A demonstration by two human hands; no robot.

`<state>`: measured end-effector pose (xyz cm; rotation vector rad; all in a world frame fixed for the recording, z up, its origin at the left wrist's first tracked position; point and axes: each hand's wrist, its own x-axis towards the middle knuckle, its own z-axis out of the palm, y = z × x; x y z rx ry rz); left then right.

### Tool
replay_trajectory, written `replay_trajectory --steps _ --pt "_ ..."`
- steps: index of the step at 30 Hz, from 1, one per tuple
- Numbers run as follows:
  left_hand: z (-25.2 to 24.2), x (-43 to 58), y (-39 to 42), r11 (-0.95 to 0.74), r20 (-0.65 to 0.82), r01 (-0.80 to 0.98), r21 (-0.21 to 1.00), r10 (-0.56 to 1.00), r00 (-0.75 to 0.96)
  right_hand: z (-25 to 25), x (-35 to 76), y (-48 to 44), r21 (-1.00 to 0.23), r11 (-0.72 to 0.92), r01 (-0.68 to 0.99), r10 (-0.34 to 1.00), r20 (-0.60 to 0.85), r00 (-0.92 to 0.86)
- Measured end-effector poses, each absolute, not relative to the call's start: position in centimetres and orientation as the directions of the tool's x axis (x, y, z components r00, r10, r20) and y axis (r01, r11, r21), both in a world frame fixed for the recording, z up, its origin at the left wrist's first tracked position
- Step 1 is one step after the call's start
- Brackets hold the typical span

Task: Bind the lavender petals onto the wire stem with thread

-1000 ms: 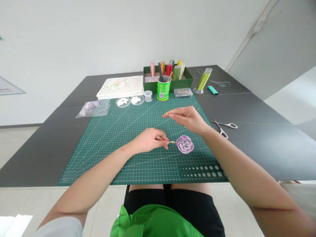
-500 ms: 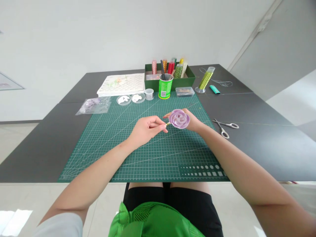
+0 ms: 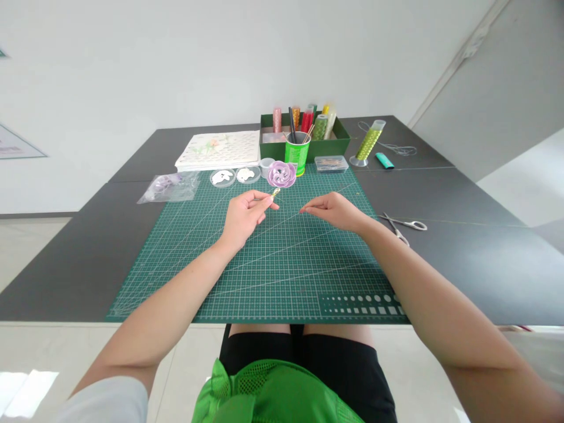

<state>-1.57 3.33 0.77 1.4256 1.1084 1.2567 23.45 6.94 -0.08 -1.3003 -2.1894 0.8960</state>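
Note:
My left hand [image 3: 244, 216] pinches the short stem of a purple rose-shaped flower [image 3: 282, 174] and holds it raised above the green cutting mat [image 3: 273, 258], the bloom up and away from me. My right hand [image 3: 335, 210] hovers over the mat just to the right, fingers pinched together as if on a fine thread; what they hold is too thin to make out. A faint line runs from that hand toward the green spool [image 3: 368, 143] at the back right.
Scissors [image 3: 403, 225] lie right of the mat. At the back stand a green cup [image 3: 296, 154] of tools, a green box [image 3: 335, 141] of spools, a clear case [image 3: 331, 164], small round dishes [image 3: 235, 175], a plastic bag [image 3: 167, 187], a patterned sheet [image 3: 220, 150] and a teal lighter [image 3: 385, 161].
My left hand has lifted the flower from the mat's middle right and swung it up and back to the left. My right hand stayed near the mat's centre right.

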Motion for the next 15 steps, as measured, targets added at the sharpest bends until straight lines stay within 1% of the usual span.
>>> replay_trajectory --steps 2,5,10,15 --pt "0.9 -1.8 3.6 -0.198 0.196 0.057 0.979 0.98 0.025 -0.2 23.7 7.2 -0.691 0.335 0.641 0.894 0.019 -0.447" --pt "1.0 -2.2 4.1 -0.207 0.21 0.07 0.976 0.977 -0.042 -0.1 24.1 7.5 -0.701 0.321 0.637 0.894 0.002 -0.447" --pt "0.8 -2.9 4.8 -0.19 0.205 0.142 0.972 0.974 -0.1 1.2 24.7 6.9 -0.766 0.351 0.538 0.851 0.022 -0.524" --pt "0.3 -3.2 5.2 -0.135 0.156 0.225 0.965 0.984 -0.082 3.1 24.9 5.8 -0.835 0.348 0.427 0.786 0.013 -0.618"
